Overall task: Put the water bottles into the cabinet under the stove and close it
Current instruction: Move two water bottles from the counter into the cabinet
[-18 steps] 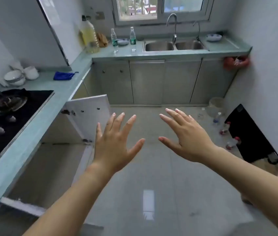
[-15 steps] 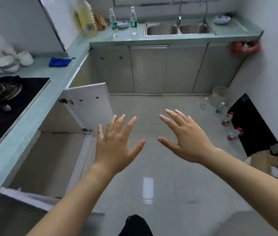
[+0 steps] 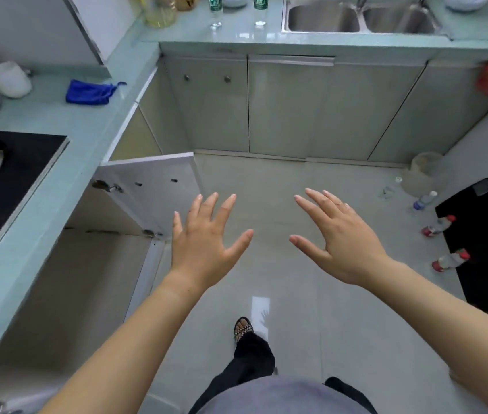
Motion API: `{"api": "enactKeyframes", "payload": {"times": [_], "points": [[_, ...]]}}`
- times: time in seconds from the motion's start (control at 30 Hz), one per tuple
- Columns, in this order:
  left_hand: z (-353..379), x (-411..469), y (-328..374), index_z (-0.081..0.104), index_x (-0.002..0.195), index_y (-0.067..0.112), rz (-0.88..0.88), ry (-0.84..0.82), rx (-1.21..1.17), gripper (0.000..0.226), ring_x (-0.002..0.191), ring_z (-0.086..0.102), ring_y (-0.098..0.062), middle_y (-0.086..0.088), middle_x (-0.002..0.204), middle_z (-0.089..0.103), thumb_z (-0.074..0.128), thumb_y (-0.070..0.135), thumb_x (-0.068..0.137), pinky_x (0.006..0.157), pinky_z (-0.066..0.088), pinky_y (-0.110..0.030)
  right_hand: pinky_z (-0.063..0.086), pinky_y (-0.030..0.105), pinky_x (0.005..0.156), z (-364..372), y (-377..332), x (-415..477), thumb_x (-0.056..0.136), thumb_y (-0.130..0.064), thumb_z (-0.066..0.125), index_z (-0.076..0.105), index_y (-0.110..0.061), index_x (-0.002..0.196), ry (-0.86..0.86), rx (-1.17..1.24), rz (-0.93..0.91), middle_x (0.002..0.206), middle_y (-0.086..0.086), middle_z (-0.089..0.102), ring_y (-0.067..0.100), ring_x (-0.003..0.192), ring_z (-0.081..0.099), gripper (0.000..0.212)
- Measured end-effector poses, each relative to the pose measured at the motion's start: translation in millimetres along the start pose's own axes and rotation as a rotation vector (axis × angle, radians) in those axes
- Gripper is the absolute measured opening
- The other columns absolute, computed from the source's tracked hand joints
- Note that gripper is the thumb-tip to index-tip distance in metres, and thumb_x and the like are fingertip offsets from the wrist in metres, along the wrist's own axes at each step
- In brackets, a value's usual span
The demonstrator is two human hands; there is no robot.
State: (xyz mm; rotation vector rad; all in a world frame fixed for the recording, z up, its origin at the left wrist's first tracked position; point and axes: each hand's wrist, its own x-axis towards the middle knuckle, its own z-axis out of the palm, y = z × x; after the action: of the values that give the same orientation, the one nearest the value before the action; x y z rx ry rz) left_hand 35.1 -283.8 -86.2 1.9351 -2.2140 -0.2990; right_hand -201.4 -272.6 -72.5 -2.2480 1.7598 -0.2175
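Counter bottles [image 3: 215, 4] higher now, tops cut off

A: The floor [image 3: 326, 234] is pale tile, very glossy, with a bright patch of reflected light.
B: And the table [image 3: 87, 127]?
A: Smooth, pale green and shiny, like glass or polished stone. The stove [image 3: 13, 174] set in it on the left is a black glossy panel.
B: The far sink [image 3: 326, 16] looks like brushed steel.
A: Yes, metal with a dull sheen. The far cabinet doors [image 3: 287, 109] are smooth and satin, with small metal knobs [image 3: 227, 79].
B: The open door [image 3: 153, 192] shows a matt white inner face and metal hinges [image 3: 107, 186].
A: The blue cloth [image 3: 89, 92] is soft fabric. The bottles [image 3: 450, 259] on the floor at the right are clear plastic.
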Motion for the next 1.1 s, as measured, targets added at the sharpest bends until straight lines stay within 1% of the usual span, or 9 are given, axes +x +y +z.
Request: {"api": "enactKeyframes", "payload": {"times": [0.17, 0.37, 0.57, 0.7, 0.8, 0.87, 0.93, 1.03, 1.1], "points": [[-14.4, 122.5, -15.2, 0.02, 0.144, 0.039, 0.049, 0.006, 0.019, 0.081, 0.144, 0.008, -0.018, 0.003, 0.154, 0.021, 0.012, 0.075, 0.072, 0.112, 0.008, -0.054, 0.018, 0.045, 0.117, -27.1, 21.7, 114.1, 0.077, -0.073, 0.015, 0.019, -0.031, 0.147, 0.059, -0.007, 0.025, 0.157, -0.003, 0.018, 0.021, 0.145, 0.013, 0.081], [-6.9, 265.6, -4.7, 0.021, 0.144, 0.039, 0.106, 0.009, 0.034, 0.08, 0.144, 0.008, -0.018, 0.002, 0.154, 0.022, 0.013, 0.075, 0.073, 0.113, 0.008, -0.054, 0.018, 0.045, 0.117, -43.4, 83.1, 227.3, 0.078, -0.073, 0.015, 0.019, -0.032, 0.146, 0.089, 0.005, 0.082, 0.156, -0.005, 0.017, 0.02, 0.145, 0.012, 0.08], [13.7, 423.0, 9.0, 0.021, 0.143, 0.04, 0.052, -0.028, 0.072, 0.08, 0.144, 0.008, -0.018, 0.003, 0.154, 0.022, 0.012, 0.075, 0.072, 0.113, 0.008, -0.054, 0.02, 0.046, 0.116, -58.3, 165.1, 377.1, 0.077, -0.074, 0.015, 0.02, -0.031, 0.146, 0.082, 0.058, 0.085, 0.156, -0.004, 0.018, 0.02, 0.145, 0.013, 0.081], [9.9, 521.4, 20.7, 0.023, 0.143, 0.038, 0.001, 0.0, 0.057, 0.079, 0.143, 0.011, -0.018, 0.002, 0.153, 0.025, 0.014, 0.074, 0.073, 0.113, 0.01, -0.053, 0.022, 0.045, 0.115, -80.7, 206.7, 473.2, 0.076, -0.075, 0.017, 0.021, -0.031, 0.146, 0.042, 0.089, 0.044, 0.156, -0.004, 0.019, 0.019, 0.145, 0.014, 0.083], [5.4, 591.2, 22.0, 0.023, 0.143, 0.038, -0.035, 0.01, 0.058, 0.074, 0.143, 0.011, -0.018, 0.001, 0.153, 0.025, 0.022, 0.073, 0.079, 0.113, 0.01, -0.053, 0.022, 0.041, 0.116, -98.2, 227.7, 546.5, 0.078, -0.076, 0.026, 0.02, -0.031, 0.146, 0.024, 0.081, -0.005, 0.157, -0.004, 0.017, 0.017, 0.145, 0.013, 0.083], [6.5, 632.3, 18.1, 0.021, 0.144, 0.037, -0.064, 0.005, 0.04, 0.068, 0.143, 0.009, -0.018, 0.002, 0.153, 0.023, 0.03, 0.068, 0.084, 0.114, 0.009, -0.052, 0.019, 0.037, 0.117, -108.2, 239.1, 595.0, 0.082, -0.07, 0.036, 0.02, -0.028, 0.147, 0.019, 0.087, -0.026, 0.157, -0.003, 0.018, 0.017, 0.145, 0.013, 0.078], [10.6, 672.8, 11.6, 0.02, 0.144, 0.038, -0.084, -0.002, 0.021, 0.067, 0.144, 0.008, -0.017, 0.002, 0.154, 0.022, 0.031, 0.067, 0.085, 0.114, 0.008, -0.052, 0.018, 0.034, 0.117, -114.5, 249.6, 642.6, 0.084, -0.064, 0.041, 0.022, -0.026, 0.147, 0.025, 0.085, -0.038, 0.156, -0.001, 0.019, 0.017, 0.144, 0.015, 0.076], [24.1, 744.0, -5.3, 0.02, 0.144, 0.037, -0.095, -0.024, 0.009, 0.068, 0.144, 0.007, -0.017, 0.002, 0.154, 0.02, 0.031, 0.067, 0.085, 0.114, 0.007, -0.052, 0.023, 0.034, 0.114, -113.8, 266.4, 716.8, 0.085, -0.06, 0.045, 0.024, -0.026, 0.146, 0.058, 0.095, -0.026, 0.154, -0.001, 0.024, 0.016, 0.142, 0.02, 0.073], [35.9, 800.5, -20.0, 0.02, 0.145, 0.036, -0.083, -0.048, 0.016, 0.068, 0.144, 0.007, -0.017, 0.002, 0.155, 0.02, 0.031, 0.066, 0.085, 0.115, 0.008, -0.051, 0.028, 0.037, 0.112, -107.6, 278.4, 768.9, 0.085, -0.059, 0.046, 0.025, -0.026, 0.145, 0.076, 0.102, -0.005, 0.153, -0.001, 0.027, 0.018, 0.141, 0.024, 0.071]]}}
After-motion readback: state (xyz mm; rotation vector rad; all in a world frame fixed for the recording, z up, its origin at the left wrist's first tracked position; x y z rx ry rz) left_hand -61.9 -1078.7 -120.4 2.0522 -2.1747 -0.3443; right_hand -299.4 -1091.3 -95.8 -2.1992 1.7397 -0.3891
